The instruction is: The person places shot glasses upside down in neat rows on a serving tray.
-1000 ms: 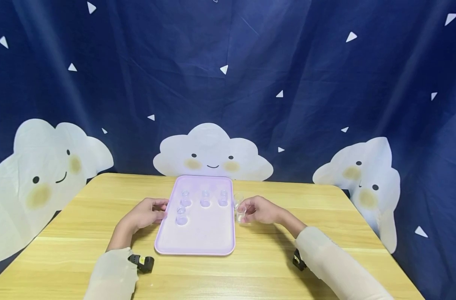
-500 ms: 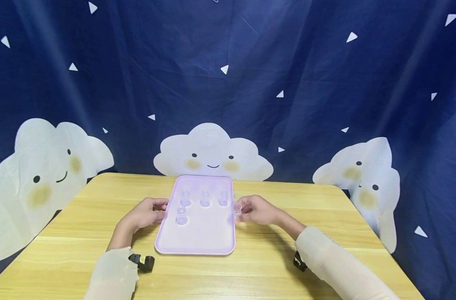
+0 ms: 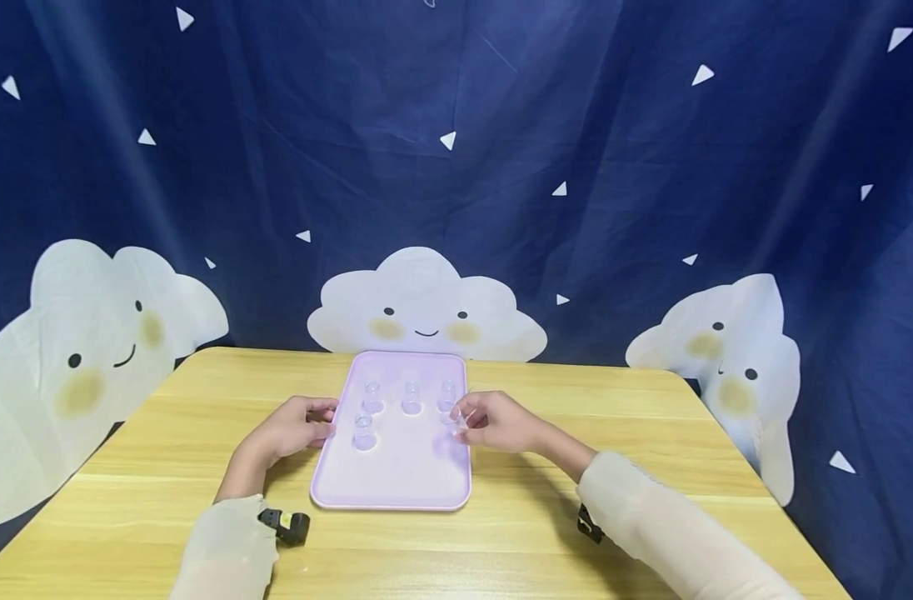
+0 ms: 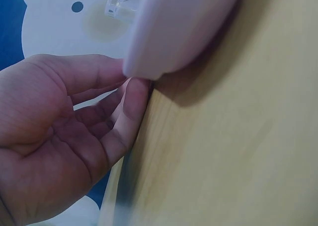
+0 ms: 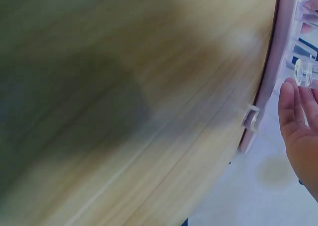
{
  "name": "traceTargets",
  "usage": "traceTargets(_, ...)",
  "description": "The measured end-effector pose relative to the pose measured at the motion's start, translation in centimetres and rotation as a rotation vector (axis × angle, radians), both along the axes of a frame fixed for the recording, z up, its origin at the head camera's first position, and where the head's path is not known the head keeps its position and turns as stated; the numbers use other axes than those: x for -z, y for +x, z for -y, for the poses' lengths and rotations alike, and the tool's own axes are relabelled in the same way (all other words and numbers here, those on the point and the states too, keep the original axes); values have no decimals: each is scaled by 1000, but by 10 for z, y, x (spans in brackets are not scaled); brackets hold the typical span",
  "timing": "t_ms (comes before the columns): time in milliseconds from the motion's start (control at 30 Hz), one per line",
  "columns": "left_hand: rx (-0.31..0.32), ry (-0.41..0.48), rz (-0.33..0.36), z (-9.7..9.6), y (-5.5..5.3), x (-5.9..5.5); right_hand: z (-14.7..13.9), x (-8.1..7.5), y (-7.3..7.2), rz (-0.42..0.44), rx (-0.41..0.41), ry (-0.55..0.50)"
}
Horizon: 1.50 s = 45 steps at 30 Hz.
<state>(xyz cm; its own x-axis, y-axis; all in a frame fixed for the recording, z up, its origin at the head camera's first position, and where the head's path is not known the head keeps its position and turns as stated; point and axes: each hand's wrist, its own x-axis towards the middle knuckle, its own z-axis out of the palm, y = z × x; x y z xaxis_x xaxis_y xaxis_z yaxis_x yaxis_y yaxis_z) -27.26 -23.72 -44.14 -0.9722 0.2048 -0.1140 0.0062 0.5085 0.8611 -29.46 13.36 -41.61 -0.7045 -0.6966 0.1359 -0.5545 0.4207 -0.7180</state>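
Observation:
A lilac tray point(image 3: 396, 479) lies on the wooden table. My left hand point(image 3: 286, 429) holds its left edge; in the left wrist view the thumb and fingers point(image 4: 134, 99) meet at the rim. Over the right side of the tray, my right hand point(image 3: 505, 423) pinches a small clear glass point(image 5: 304, 73). Several similar glasses stand upright on the tray: a row of three across its far half, including the middle glass point(image 3: 411, 398), and one nearer glass point(image 3: 363, 433) at the left. The right fingers partly cover the held glass in the head view.
Another small clear glass point(image 5: 251, 117) stands on the table just outside the tray's right edge, mostly hidden behind my right hand in the head view. A dark blue curtain point(image 3: 374, 167) printed with clouds hangs behind the table point(image 3: 561, 533).
My right hand has moved left with the glass, from the table beside the tray to over the tray's right side. The left hand and the tray have stayed in place.

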Motion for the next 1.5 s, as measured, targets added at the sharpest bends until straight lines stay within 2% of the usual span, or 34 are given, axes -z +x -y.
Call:
traceTargets(567,7,-1,-15,2,-2,2,26,-4,2,-58,-12,42)
traceTargets(967,8,8,-13,2,-2,2,42,1,2,-77,51,75)
traceTargets(1267,3,7,-9,2,-2,3,49,3,2,-123,52,99)
traceTargets(1500,1,2,-12,2,-3,3,53,2,2,-119,43,87)
